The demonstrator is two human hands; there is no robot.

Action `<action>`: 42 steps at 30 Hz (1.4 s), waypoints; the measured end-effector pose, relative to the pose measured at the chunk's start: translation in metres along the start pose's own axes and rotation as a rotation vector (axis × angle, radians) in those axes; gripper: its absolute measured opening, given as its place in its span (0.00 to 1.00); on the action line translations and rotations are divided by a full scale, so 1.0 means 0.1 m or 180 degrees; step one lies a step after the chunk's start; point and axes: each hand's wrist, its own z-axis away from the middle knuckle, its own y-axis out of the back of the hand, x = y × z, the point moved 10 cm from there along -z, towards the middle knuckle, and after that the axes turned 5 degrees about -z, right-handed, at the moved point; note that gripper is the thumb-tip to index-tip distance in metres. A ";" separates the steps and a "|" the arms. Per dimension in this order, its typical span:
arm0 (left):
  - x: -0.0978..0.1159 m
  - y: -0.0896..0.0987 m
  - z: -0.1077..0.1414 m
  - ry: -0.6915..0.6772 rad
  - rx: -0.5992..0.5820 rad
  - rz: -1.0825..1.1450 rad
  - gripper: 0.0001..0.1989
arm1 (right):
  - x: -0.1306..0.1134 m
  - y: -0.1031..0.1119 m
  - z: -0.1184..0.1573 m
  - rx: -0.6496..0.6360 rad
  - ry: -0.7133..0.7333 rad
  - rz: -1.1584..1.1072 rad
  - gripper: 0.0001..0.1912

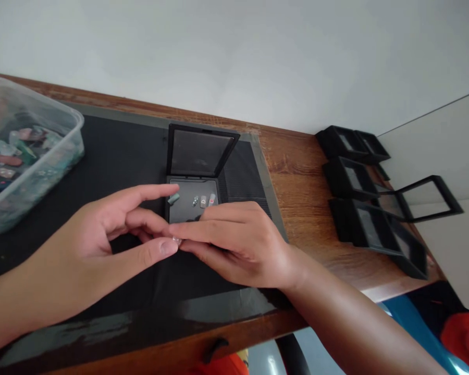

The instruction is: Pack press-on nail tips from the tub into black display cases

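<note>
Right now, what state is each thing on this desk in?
Display case: open, lid upright, small stones inside.
Tub: lidless, holds coloured stones.
Side cases: stacked, one with its lid swung open.
Left hand: fingertips pinching a tiny clear stone.
Right hand: fingertips meeting the same stone.

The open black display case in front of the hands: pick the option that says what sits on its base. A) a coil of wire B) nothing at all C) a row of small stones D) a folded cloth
C: the open black display case has its lid raised, and a row of small stones lies on its base, just beyond the left hand and right hand.
</note>
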 end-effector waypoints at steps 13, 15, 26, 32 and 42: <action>-0.12 0.02 0.01 -0.0040 0.0017 -0.0061 0.34 | 0.07 0.08 0.01 0.0282 -0.0232 -0.0437 0.09; -0.10 0.02 0.00 -0.0101 -0.0026 -0.0091 0.31 | 0.08 0.09 0.00 0.0274 -0.0262 -0.0541 0.07; -0.10 0.06 -0.01 -0.0021 0.0038 0.0056 0.22 | 0.19 0.07 0.01 0.0454 -0.0631 -0.1079 0.05; -0.09 0.06 0.02 -0.0060 0.0127 -0.0192 0.17 | 0.40 -0.04 0.02 0.0409 -0.1316 -0.2090 0.06; 0.08 0.10 0.08 -0.0557 0.0422 -0.0853 0.12 | 0.41 -0.17 0.06 -0.0034 -0.1819 -0.2448 0.08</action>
